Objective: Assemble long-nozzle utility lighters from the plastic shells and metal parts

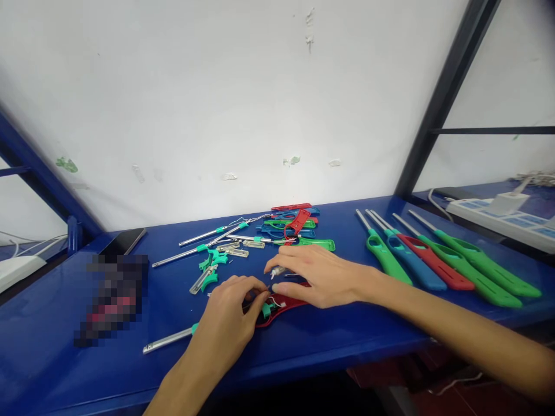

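Observation:
A half-built long lighter lies near the table's front edge, its red handle shell [289, 303] open with a green trigger [266, 310] and a white wire inside. Its metal tube [169, 341] sticks out leftward past my wrist. My left hand [234, 309] is closed on the front part of this shell, its fingertips partly hidden. Over the shell's rear, my right hand [318, 274] curls its thumb and fingers round a small clear part with a metal tip [277, 270], mostly covered by the hand. Loose green triggers [212, 260] and clear fuel tanks [238, 252] lie beyond my left hand.
Several finished lighters [416, 260] lie in a row at right. Metal tubes [203, 237] and coloured shell halves [299, 225] are heaped at the back. A phone [124, 242] and a blurred dark item [115, 300] lie left. Power strips [498, 214] and shelf posts [442, 98] flank the blue table.

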Tool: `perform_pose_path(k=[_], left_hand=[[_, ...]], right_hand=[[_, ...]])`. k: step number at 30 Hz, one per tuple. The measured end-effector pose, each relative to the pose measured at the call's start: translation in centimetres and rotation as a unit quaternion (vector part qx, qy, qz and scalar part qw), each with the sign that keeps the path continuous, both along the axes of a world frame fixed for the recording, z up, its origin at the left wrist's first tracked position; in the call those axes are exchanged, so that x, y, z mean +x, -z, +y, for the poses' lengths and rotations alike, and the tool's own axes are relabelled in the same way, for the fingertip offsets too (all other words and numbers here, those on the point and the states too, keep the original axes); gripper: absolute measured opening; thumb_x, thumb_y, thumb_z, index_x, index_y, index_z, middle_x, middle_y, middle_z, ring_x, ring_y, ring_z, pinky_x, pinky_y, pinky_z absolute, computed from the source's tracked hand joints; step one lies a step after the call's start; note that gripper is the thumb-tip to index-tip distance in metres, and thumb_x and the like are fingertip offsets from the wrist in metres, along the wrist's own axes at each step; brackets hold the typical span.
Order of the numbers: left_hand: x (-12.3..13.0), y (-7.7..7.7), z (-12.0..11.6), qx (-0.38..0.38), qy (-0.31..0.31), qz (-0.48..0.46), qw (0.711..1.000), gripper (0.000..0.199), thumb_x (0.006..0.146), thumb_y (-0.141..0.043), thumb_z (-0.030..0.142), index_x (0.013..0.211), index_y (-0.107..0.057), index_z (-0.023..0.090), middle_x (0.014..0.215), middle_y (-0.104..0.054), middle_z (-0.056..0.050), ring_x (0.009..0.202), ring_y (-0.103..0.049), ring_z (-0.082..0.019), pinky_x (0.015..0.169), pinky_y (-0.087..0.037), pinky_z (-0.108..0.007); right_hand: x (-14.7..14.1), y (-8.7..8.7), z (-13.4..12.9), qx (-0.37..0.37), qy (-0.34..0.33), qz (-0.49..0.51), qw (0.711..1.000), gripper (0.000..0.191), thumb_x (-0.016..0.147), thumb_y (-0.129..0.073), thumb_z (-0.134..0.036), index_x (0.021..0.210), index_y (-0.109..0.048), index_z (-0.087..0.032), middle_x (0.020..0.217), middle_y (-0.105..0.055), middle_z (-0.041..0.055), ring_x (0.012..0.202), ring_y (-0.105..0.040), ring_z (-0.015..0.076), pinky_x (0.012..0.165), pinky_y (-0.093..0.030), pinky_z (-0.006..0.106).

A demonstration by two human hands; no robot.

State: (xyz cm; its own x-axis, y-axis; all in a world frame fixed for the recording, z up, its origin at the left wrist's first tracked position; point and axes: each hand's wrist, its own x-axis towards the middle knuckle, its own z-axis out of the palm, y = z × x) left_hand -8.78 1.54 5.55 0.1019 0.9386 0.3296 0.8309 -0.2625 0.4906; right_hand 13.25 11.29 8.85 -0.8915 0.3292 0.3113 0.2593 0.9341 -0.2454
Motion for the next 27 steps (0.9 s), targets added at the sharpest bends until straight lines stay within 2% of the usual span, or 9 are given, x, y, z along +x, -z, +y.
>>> perform_pose_path(k=[4,10,27], left_hand=[[0.03,0.11,-0.06,0.010,-0.004,0.000,1.000,0.016,0.096,-0.063,0.024,0.092,-0.078,0.028,0.080,-0.074,0.002,0.077,-0.067,-0.021,0.072,-0.046,-0.033],[-0.07,0.25,-0.09,0.019,0.000,0.006,1.000,0.017,0.097,-0.062,0.025,0.095,-0.079,0.028,0.083,-0.076,0.000,0.079,-0.068,-0.021,0.072,-0.047,-0.033],[-0.05,0.43,-0.16,0.037,0.003,0.024,0.999,0.021,0.100,-0.059,0.025,0.099,-0.080,0.026,0.091,-0.078,-0.002,0.085,-0.069,-0.023,0.075,-0.049,-0.035]], right_hand=[[0.25,-0.13,0.37,0.027,-0.010,-0.049,0.998,0.037,0.117,-0.036,-0.037,0.130,-0.067,-0.022,0.106,-0.064,0.0052,0.084,-0.063,0.0191,0.075,-0.047,0.032],[0.01,0.27,0.63,0.039,-0.024,-0.057,0.997,0.032,0.116,-0.042,-0.035,0.130,-0.068,-0.022,0.104,-0.059,0.0038,0.080,-0.058,0.0170,0.069,-0.043,0.030],[0.04,0.33,0.60,0.048,-0.023,-0.055,0.997,0.035,0.116,-0.041,-0.036,0.133,-0.067,-0.021,0.103,-0.059,0.0039,0.078,-0.057,0.0165,0.068,-0.042,0.030]])
